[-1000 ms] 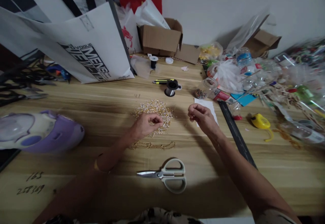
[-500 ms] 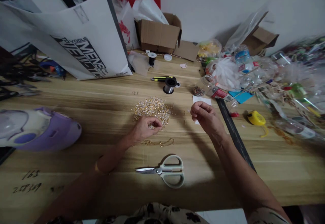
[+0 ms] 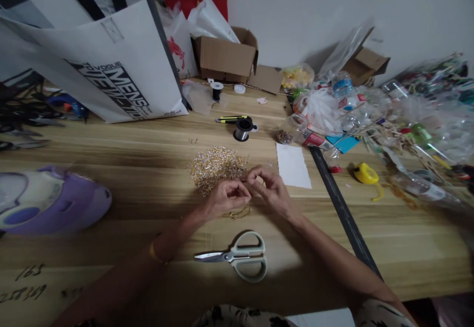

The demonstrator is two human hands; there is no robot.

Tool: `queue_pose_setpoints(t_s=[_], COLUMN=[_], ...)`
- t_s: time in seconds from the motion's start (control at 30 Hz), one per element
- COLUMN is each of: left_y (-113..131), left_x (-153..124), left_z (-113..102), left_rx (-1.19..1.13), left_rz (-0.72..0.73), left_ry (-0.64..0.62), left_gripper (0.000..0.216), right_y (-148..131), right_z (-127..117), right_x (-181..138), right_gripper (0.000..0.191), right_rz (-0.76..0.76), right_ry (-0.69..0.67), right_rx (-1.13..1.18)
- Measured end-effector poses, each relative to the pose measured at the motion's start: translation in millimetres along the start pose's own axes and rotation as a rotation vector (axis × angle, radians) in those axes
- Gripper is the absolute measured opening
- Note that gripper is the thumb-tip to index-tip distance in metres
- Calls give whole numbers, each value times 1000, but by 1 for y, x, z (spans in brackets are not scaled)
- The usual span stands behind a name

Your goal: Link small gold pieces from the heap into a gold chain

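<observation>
My left hand (image 3: pixel 226 197) and my right hand (image 3: pixel 267 187) meet fingertip to fingertip just in front of a heap of small gold and clear beads (image 3: pixel 216 166) on the wooden table (image 3: pixel 111 169). Both hands are pinched closed on something too small to make out. A short gold beaded strand (image 3: pixel 237 214) lies on the wood under my left hand. Scissors with pale green handles (image 3: pixel 237 255) lie closed nearer to me.
A white paper slip (image 3: pixel 293 165), a black ruler (image 3: pixel 342 208) and a yellow tape measure (image 3: pixel 364 174) lie to the right. A wire spool (image 3: pixel 242 129), cardboard box (image 3: pixel 225 56), white shopping bag (image 3: pixel 111 65) and purple device (image 3: pixel 52 199) surround the work spot; clutter fills the right.
My right hand has moved left from over the white paper to meet my left hand. The left hand shifted slightly right off the bead heap. The paper is now uncovered.
</observation>
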State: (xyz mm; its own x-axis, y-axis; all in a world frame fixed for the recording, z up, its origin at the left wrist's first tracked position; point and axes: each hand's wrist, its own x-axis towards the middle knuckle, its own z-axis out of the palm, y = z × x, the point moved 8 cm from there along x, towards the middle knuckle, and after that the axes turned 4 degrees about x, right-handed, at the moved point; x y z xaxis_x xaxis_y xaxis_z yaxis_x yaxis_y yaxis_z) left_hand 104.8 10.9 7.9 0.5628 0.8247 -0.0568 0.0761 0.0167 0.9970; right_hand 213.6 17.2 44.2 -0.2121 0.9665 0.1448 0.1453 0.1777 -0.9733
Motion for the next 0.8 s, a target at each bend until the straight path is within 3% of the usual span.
queue_pose_setpoints(t_s=[0.17, 0.33, 0.4, 0.53, 0.63, 0.8], left_y=[-17, -20, -21, -25, -26, -24], left_x=[2, 1, 0, -1, -2, -5], left_z=[5, 2, 1, 0, -2, -4], left_rx=[-182, -214, -215, -237, -224, -233], left_rz=[-100, -101, -94, -104, -112, -127], left_ry=[28, 56, 61, 74, 91, 104], left_gripper=[17, 17, 17, 18, 18, 17], right_y=[-3, 18, 25, 31, 37, 51], right_z=[9, 12, 5, -35, -53, -43], right_x=[-6, -6, 1, 24, 40, 50], right_gripper=[17, 21, 20, 14, 15, 21], right_rz=[-31, 90, 76, -88, -183, -199], right_ry=[5, -82, -104, 2, -19, -266], right_rx=[-36, 96, 43, -399, -737, -1069])
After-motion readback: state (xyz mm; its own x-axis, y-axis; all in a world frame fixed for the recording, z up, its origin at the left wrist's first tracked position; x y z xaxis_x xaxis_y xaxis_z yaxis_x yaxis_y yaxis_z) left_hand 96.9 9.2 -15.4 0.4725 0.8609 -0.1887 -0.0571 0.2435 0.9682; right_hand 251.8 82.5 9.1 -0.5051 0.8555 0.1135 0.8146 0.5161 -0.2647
